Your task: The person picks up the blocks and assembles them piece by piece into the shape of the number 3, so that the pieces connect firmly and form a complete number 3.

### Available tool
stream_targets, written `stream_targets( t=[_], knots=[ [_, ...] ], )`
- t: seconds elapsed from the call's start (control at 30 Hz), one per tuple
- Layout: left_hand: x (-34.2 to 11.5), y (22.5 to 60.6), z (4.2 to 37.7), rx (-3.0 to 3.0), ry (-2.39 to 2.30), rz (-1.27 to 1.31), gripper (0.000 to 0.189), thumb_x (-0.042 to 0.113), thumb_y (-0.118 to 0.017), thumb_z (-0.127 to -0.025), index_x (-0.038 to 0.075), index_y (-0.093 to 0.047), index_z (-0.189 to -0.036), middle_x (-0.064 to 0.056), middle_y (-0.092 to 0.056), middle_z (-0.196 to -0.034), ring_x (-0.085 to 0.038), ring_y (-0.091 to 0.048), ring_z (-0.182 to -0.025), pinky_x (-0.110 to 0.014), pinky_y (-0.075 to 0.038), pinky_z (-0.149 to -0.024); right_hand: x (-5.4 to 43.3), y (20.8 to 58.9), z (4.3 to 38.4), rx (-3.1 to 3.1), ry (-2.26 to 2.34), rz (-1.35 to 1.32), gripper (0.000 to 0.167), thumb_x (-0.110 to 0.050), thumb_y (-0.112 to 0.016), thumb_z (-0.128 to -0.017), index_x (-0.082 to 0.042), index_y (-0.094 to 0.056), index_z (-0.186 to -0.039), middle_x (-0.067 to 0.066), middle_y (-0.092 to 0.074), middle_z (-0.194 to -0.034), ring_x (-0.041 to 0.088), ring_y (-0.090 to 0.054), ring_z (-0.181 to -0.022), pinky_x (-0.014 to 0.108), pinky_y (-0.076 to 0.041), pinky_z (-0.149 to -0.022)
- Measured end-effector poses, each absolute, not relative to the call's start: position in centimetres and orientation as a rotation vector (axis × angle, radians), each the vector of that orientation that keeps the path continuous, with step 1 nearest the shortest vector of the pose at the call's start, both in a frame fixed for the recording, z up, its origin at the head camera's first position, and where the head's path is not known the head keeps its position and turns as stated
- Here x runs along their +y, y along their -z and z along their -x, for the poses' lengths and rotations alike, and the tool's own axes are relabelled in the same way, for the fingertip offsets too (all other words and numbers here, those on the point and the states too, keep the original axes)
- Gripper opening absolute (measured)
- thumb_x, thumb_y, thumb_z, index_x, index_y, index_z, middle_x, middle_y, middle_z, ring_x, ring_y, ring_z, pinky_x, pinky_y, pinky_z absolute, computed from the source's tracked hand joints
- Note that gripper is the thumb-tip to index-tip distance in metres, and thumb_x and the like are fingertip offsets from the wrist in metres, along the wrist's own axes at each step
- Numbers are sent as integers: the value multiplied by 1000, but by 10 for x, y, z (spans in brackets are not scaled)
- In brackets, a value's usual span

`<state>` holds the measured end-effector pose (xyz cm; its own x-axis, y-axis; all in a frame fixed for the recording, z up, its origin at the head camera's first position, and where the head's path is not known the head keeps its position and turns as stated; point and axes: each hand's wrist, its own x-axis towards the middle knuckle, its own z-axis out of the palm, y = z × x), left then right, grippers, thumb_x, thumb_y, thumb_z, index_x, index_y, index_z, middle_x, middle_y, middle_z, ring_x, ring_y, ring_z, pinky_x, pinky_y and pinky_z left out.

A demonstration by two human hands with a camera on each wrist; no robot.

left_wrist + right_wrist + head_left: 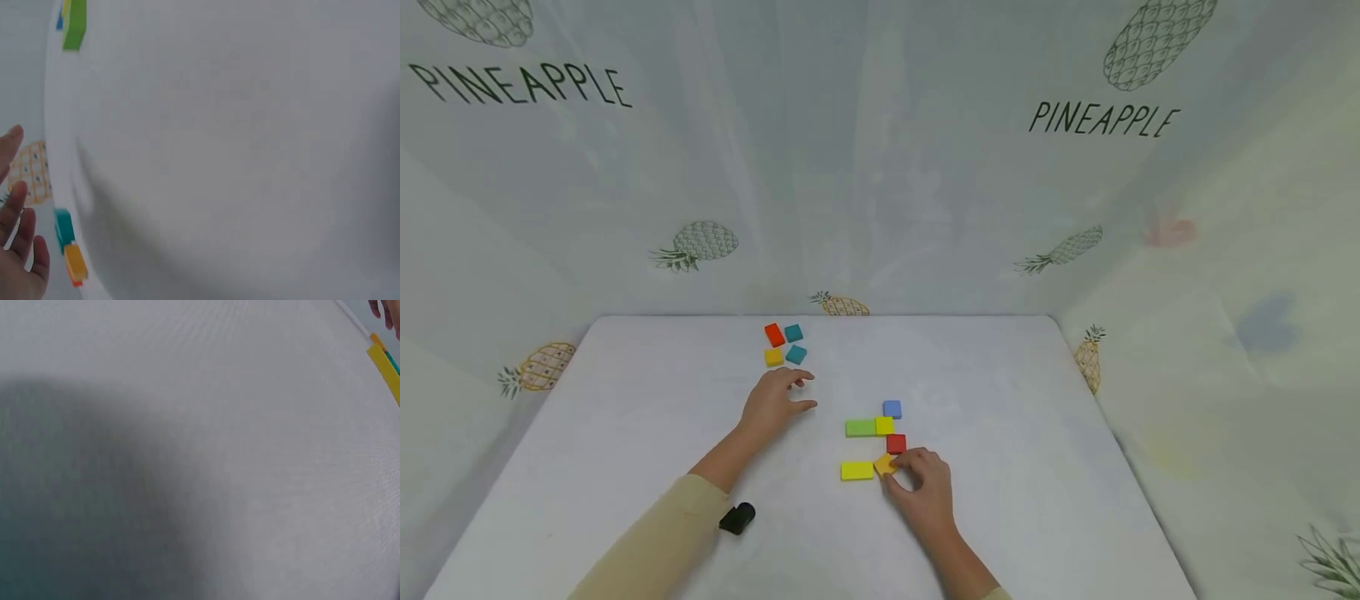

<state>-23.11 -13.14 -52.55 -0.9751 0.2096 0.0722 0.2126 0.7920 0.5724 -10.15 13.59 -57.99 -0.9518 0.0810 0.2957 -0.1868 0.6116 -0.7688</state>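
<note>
In the head view my right hand (pixel 922 485) pinches an orange square block (pixel 884 465) between thumb and fingers, at the right end of a yellow rectangular block (pixel 857 471). Just above it lies a red block (pixel 897 443). Farther up, a yellow square block (pixel 884 426) touches a green rectangular block (pixel 861 428), and a blue block (pixel 892 409) sits behind them. My left hand (pixel 772 402) holds nothing; thumb and fingers are spread apart near a loose group: a yellow-orange block (pixel 773 357), a red-orange block (pixel 774 335), a teal block (pixel 796 354) and another teal block (pixel 793 333).
A white table (pixel 1015 400) carries everything. A black device (pixel 737 518) shows beside the left sleeve (pixel 658 533). Behind the table hangs a pale curtain (pixel 880 167) printed with pineapples. The green block (pixel 74 25) appears at the left wrist view's upper edge.
</note>
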Motion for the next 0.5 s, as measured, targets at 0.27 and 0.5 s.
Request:
stream_targets(
  t=[0.27, 0.5],
  knots=[
    [-144, 533, 274, -2989, 760, 280, 48, 30, -83, -79, 11, -68, -121, -9, -64, -115, -30, -51, -106, -44, -46, -88, 137, 579, 101, -2519, -1274, -81, 19, -14, -83, -74, -24, -73, -85, -17, -62, -90, 7, -53, -90, 37, -41, -85],
    [-148, 536, 292, -3003, 691, 240, 55, 32, -82, -80, 10, -64, -126, -15, -59, -117, -35, -48, -106, -50, -43, -87, 136, 581, 101, -2513, -1284, -85, 20, -13, -84, -73, -24, -73, -85, -18, -62, -90, 7, -53, -91, 38, -40, -84]
  ],
)
